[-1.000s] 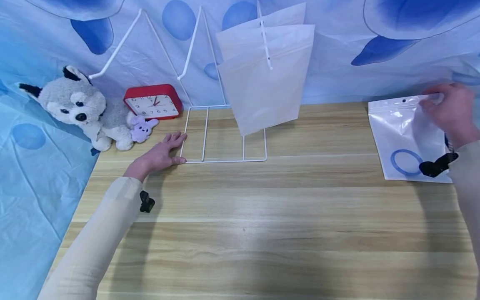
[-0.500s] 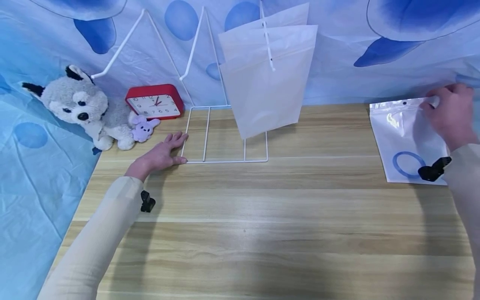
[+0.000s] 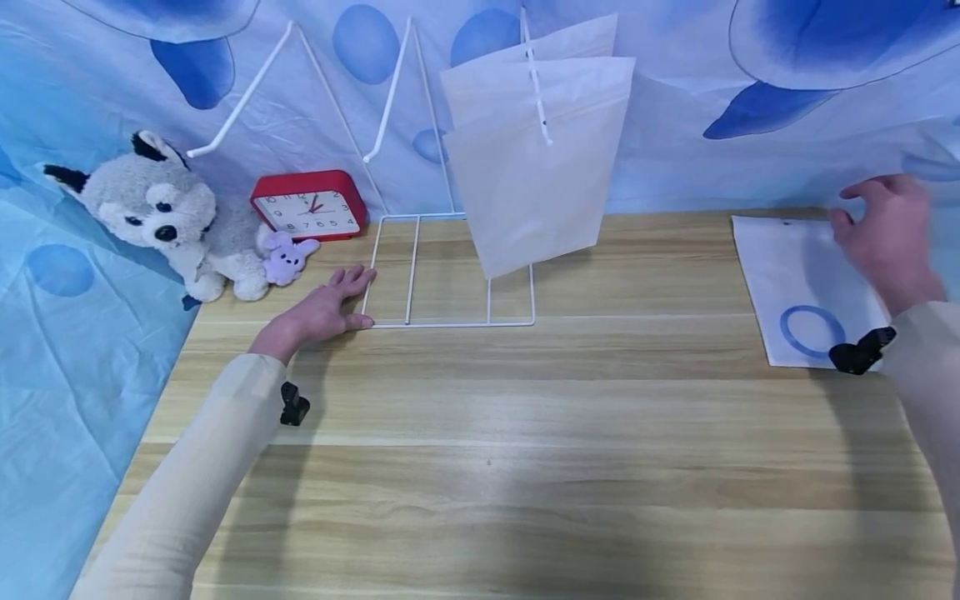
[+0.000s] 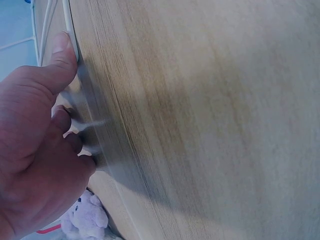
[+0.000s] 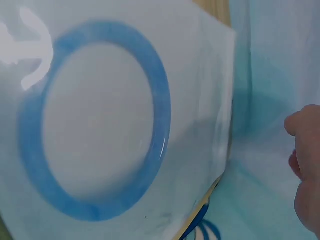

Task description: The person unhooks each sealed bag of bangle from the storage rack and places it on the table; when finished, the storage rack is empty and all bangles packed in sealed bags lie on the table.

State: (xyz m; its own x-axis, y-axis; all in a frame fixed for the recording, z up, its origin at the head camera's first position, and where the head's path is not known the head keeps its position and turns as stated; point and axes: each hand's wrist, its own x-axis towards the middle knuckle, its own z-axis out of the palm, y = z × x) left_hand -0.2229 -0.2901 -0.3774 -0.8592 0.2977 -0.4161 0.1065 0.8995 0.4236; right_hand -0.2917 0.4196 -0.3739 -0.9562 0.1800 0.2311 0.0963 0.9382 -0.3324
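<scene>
A white wire display rack (image 3: 450, 325) with raised hooks stands at the table's back. My left hand (image 3: 318, 310) rests on its base at the left side, fingers extended, thumb at the front corner. In the left wrist view the thumb lies on the base wire (image 4: 70, 30). Two pale zip pouches (image 3: 543, 167) hang from the rack's right hook. Another white zip pouch (image 3: 787, 275), with a blue ring (image 3: 785, 331) showing on it, lies at the back right. My right hand (image 3: 888, 237) is over its top corner, thumb and fingers apart, nothing between them.
A grey plush husky (image 3: 161, 208), a red clock (image 3: 311, 204) and a small purple plush bunny (image 3: 285, 258) stand left of the rack. A blue patterned cloth (image 3: 667, 167) hangs behind the wooden table (image 3: 487, 458).
My right hand has let go of the pouch with the blue ring, whose top edge has dropped flatter onto the table. The left hand has stayed on the rack.
</scene>
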